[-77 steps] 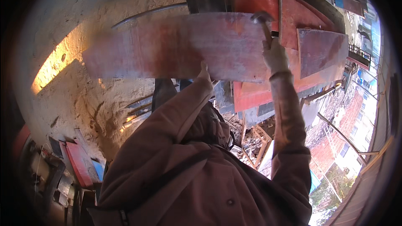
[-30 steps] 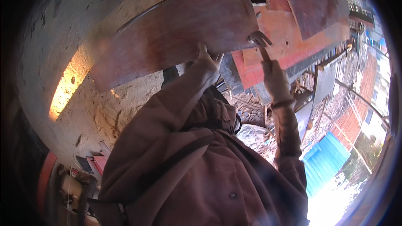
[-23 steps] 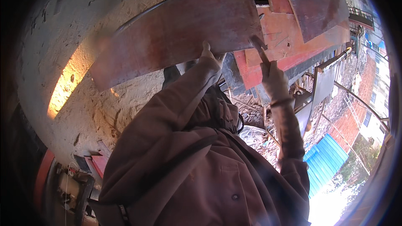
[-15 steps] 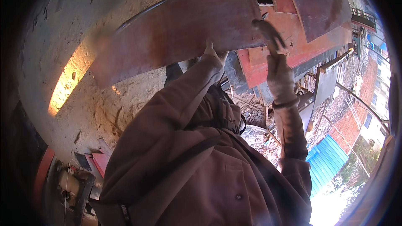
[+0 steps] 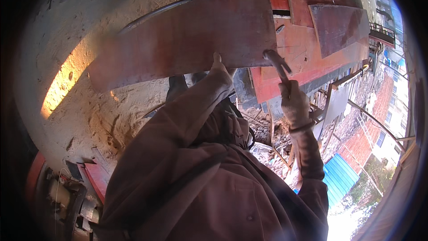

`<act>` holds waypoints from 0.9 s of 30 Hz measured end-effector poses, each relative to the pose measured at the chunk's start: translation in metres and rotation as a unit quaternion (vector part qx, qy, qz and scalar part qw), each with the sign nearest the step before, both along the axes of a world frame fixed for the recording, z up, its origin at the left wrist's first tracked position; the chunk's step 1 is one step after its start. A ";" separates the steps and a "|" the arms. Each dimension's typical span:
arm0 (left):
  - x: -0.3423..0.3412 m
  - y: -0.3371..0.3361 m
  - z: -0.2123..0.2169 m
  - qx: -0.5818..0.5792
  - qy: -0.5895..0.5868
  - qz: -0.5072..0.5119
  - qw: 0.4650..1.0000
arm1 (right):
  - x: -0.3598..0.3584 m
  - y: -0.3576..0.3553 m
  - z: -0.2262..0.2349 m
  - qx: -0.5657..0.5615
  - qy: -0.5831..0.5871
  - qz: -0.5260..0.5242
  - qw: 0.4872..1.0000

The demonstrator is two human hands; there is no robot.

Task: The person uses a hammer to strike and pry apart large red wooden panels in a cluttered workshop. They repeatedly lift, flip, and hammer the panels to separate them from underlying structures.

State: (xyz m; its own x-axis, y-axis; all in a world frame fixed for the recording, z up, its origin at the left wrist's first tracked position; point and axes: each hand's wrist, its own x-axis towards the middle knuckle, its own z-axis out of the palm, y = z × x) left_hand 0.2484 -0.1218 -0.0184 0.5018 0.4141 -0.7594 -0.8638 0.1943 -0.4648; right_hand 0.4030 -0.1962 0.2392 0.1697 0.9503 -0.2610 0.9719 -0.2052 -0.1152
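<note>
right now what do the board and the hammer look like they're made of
Board: probably film-faced plywood. It is a thin flat sheet with a smooth reddish-brown face, scuffed and dusty toward its right end. The left hand steadies its lower edge.
Hammer: the head looks like dull grey metal. The handle is mostly hidden inside the right hand, so its material cannot be told.
</note>
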 end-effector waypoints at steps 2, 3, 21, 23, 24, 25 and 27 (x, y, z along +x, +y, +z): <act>-0.007 -0.018 -0.029 -0.068 -0.092 0.010 0.993 | -0.013 0.003 -0.008 0.048 0.094 -0.053 0.993; -0.011 -0.030 -0.027 -0.102 -0.090 -0.006 0.991 | -0.016 0.004 -0.009 0.077 0.134 -0.087 0.984; -0.018 -0.016 0.064 -0.220 0.123 -0.057 0.966 | -0.006 0.185 -0.032 0.136 0.012 0.193 0.972; -0.016 -0.024 0.058 -0.171 0.144 -0.118 0.967 | -0.002 0.191 -0.053 0.081 -0.048 0.177 0.980; -0.019 -0.023 0.065 -0.157 0.146 -0.129 0.968 | 0.000 0.198 -0.058 0.044 -0.097 0.161 0.981; -0.022 -0.022 0.073 -0.143 0.149 -0.139 0.969 | 0.004 0.205 -0.058 0.033 -0.112 0.192 0.974; -0.027 -0.021 0.081 -0.179 0.106 -0.050 0.977 | 0.007 0.220 -0.057 0.018 -0.105 0.192 0.976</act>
